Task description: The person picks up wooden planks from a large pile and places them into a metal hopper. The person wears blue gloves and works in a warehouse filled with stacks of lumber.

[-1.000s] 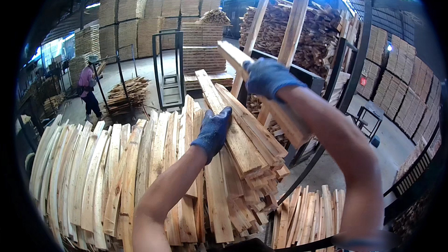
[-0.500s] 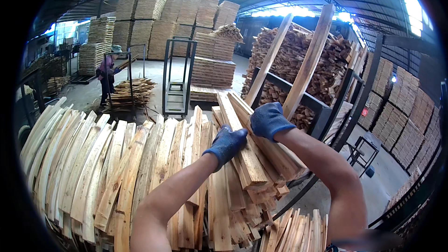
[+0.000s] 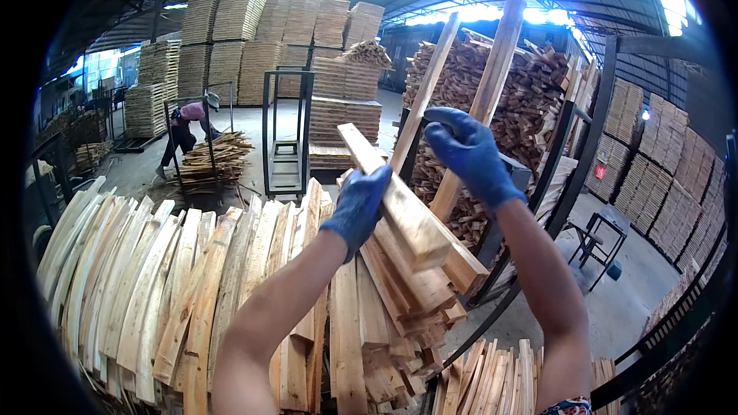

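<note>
My left hand [image 3: 360,209], in a blue work glove, is closed round a pale wooden plank [image 3: 400,211] and holds it tilted above a heap of similar planks [image 3: 369,300]. To the right, my blue-gloved right hand [image 3: 470,155] is raised, with its thumb and fingers apart and nothing visible between them. It is in front of two long boards that lean upright, the thicker one [image 3: 496,61] and a thinner one [image 3: 430,81]. Below the held plank, another squared plank [image 3: 461,261] sticks out toward me on top of the heap.
A long row of planks [image 3: 146,284] spreads across the left. A black metal frame [image 3: 565,161] rises at right, with a small stand [image 3: 596,242] beyond. Behind are an empty rack [image 3: 288,134], stacked timber [image 3: 346,115] and a person [image 3: 188,127] bending at a wood pile [image 3: 219,157].
My right hand has come off the planks, risen and opened. My left hand has lifted one plank off the heap. The far person has bent down toward the pile.
</note>
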A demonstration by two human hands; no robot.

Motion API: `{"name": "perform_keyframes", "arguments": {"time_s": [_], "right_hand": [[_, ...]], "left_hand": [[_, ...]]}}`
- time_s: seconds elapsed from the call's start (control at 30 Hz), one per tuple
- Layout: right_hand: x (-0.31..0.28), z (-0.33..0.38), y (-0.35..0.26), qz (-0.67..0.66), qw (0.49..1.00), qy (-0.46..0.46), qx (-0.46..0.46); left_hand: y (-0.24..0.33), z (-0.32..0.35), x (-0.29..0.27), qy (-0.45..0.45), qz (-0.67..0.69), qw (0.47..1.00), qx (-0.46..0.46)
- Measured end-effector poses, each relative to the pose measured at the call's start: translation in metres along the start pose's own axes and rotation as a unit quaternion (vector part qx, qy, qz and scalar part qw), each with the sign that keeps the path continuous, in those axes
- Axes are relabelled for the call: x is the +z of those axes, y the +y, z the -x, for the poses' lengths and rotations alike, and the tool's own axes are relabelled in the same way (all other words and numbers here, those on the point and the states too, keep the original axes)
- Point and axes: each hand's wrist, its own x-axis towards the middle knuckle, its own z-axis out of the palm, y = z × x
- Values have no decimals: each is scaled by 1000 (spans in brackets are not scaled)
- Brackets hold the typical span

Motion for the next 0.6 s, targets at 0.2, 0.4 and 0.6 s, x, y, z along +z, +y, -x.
{"name": "perform_keyframes", "arguments": {"time_s": [0.2,0.4,0.6], "right_hand": [[-25,29,-49,-63,974,-200,-91],[-29,48,-29,110,935,-316,-119],[-23,69,-12,158,921,-349,-74]], "left_hand": [[-30,-40,40,32,-136,990,34],[-27,-36,33,-17,-399,909,119],[8,-19,35,-40,-655,738,157]]}}
